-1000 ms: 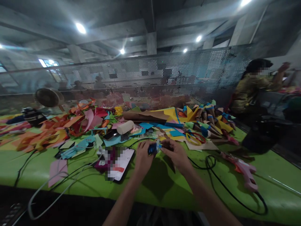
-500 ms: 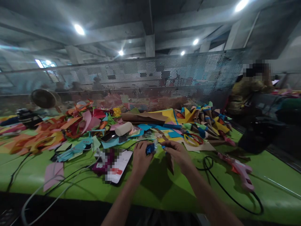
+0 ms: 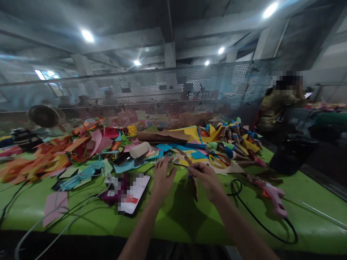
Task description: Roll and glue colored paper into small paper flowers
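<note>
My right hand (image 3: 205, 177) pinches a small piece of folded brown paper (image 3: 194, 189) with a bit of blue at its top. The paper hangs point-down over the green table (image 3: 179, 224). Left of it, my left hand (image 3: 164, 177) reaches forward with thumb and fingers apart, and nothing shows in its grasp. Its fingertips are at the near side of the paper pile, by a clear, shiny item (image 3: 166, 159) that is too blurred to name. Scissors with red and yellow handles (image 3: 217, 161) lie beyond my right hand.
A pink glue gun (image 3: 271, 195) with a black cord lies at the right. Left of my hands are a phone (image 3: 135, 195), a purple power strip (image 3: 111, 195) and white cables. Coloured paper (image 3: 103, 141) and brown paper cones (image 3: 235, 135) are heaped behind. A person (image 3: 282, 104) sits at far right.
My left hand has let go of the shiny blue item and its fingers have spread forward. My right hand still holds the brown paper. The view has shifted slightly.
</note>
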The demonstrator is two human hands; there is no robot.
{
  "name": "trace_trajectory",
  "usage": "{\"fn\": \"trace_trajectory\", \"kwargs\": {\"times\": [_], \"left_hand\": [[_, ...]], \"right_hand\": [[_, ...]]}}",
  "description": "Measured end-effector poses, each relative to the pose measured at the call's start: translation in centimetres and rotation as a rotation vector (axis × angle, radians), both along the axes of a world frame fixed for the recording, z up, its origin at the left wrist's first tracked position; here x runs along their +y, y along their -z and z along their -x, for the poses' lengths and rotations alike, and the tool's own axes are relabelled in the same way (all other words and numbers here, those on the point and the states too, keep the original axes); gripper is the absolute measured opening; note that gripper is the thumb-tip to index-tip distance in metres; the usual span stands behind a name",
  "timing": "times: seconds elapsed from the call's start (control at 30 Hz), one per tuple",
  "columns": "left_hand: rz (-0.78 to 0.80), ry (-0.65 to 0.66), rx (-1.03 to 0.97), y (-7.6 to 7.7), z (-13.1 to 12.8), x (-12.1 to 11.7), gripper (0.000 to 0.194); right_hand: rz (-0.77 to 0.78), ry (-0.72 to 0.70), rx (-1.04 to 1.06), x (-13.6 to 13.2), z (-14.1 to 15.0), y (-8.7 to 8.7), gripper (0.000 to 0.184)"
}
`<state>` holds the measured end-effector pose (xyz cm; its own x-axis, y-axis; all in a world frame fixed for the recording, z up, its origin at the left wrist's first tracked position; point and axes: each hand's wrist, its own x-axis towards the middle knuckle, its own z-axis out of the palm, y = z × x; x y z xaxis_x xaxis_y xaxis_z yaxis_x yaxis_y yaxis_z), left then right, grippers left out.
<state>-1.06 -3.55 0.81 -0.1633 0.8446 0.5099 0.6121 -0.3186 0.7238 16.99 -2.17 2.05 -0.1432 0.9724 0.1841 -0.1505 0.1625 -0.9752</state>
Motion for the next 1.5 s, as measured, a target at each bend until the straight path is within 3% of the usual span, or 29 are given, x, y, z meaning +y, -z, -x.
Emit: {"fn": "trace_trajectory", "kwargs": {"times": [0.13,0.27,0.37,0.53,0.73,0.93,1.13,1.2,1.3,1.37,1.43,1.5], "left_hand": [[0.127,0.202,-0.623,-0.5,-3.8,-1.4,0.028],[0.142,0.212,-0.858,-0.4,-6.1,-2.2,0.020],[0.153,0.182,-0.954,-0.6,-6.6,-2.6,0.019],[0.214,0.148,-1.083,-1.1,-6.4,-2.9,0.025],[0.288,0.227,-1.111,-1.2,-6.4,-3.7,0.033],[0.197,0.233,-1.062,-0.6,-9.0,-5.1,0.029],[0.329,0.177,-1.118,1.2,-11.4,-7.5,0.044],[0.373,0.246,-1.188,1.4,-11.5,-8.2,0.052],[0.431,0.402,-1.283,1.2,-11.6,-8.1,0.064],[0.348,0.454,-1.231,0.8,-11.9,-7.6,0.072],[-0.002,0.369,-1.169,0.4,-12.4,-7.1,0.084],[-0.169,0.320,-1.186,0.0,-12.6,-7.0,0.088]], "right_hand": [[-0.115,0.057,-0.092,-0.7,0.4,0.0,0.029],[-0.272,0.156,-0.178,-1.5,0.2,-0.1,0.011],[-0.393,0.218,-0.259,-2.0,-0.1,0.2,0.011],[-0.653,0.301,-0.506,-2.8,-0.4,1.1,0.026],[-0.521,0.290,-0.364,-3.0,-0.8,0.1,0.031],[-0.476,0.302,-0.177,-1.7,-0.2,-2.3,0.030],[-0.576,0.400,-0.265,-0.9,0.2,-3.2,0.040],[-0.627,0.398,-0.323,-1.5,0.2,-3.0,0.045],[-0.712,0.283,-0.487,-4.0,0.7,-1.9,0.053],[-0.694,0.152,-0.572,-6.1,1.6,-0.9,0.056],[-0.675,-0.013,-0.610,-7.6,2.4,-0.2,0.064],[-0.665,-0.096,-0.609,-7.8,2.8,-0.1,0.064]]}}
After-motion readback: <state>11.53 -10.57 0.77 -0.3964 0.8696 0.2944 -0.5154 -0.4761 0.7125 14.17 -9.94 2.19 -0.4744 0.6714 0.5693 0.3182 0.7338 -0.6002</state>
